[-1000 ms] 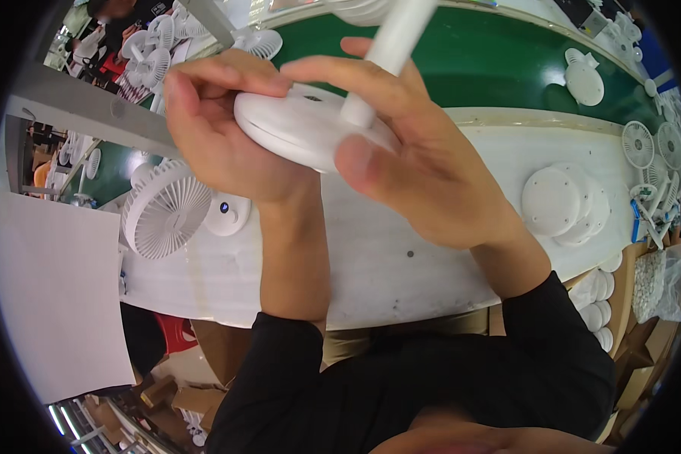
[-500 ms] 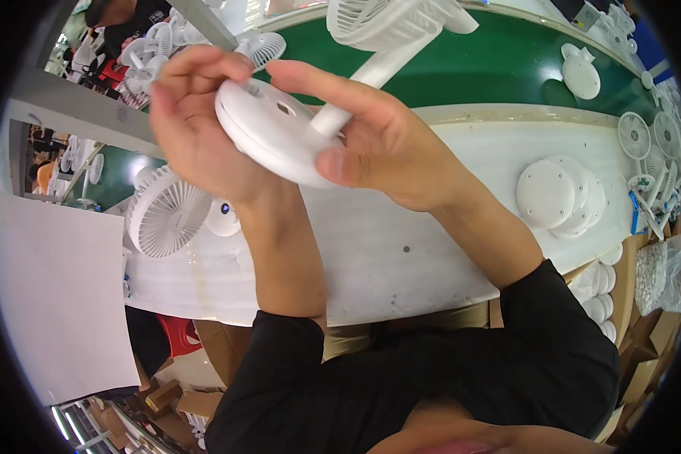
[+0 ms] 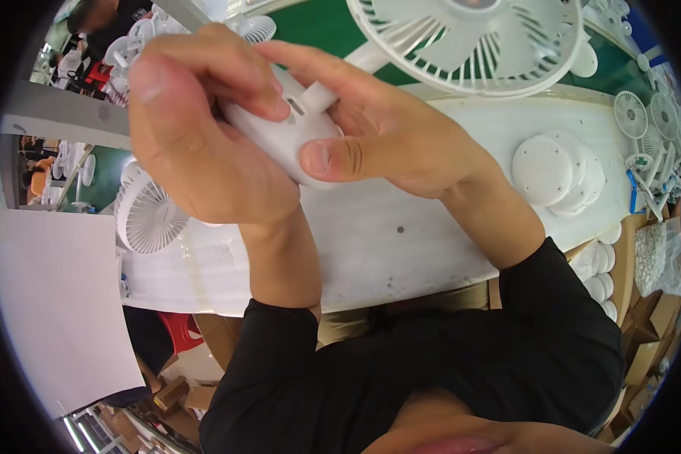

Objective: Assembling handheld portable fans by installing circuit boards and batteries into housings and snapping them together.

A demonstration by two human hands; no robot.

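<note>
A white desk fan (image 3: 278, 144) is held tilted above the bench by both of my hands. Its caged blade head (image 3: 473, 49) points out to the upper right, at the end of a short stem. My right hand (image 3: 405, 144) grips the rounded base, thumb pressed on its near edge and fingers behind the stem. My left hand (image 3: 212, 144) is curled around the base's left side, fingertips on the face beside a small dark slot. Its palm hides much of the base.
White round discs (image 3: 543, 170) lie stacked on the white bench (image 3: 424, 257) at the right. Another white fan (image 3: 151, 219) stands at the left near a grey post (image 3: 83, 113). More fans (image 3: 647, 117) crowd the far right. A green conveyor belt (image 3: 303, 30) runs behind. A person (image 3: 113, 23) is at upper left.
The fan has turned, and its caged head has swung down and right, now showing the blades. My left fingers have moved from the base's rim onto its face near the slot.
</note>
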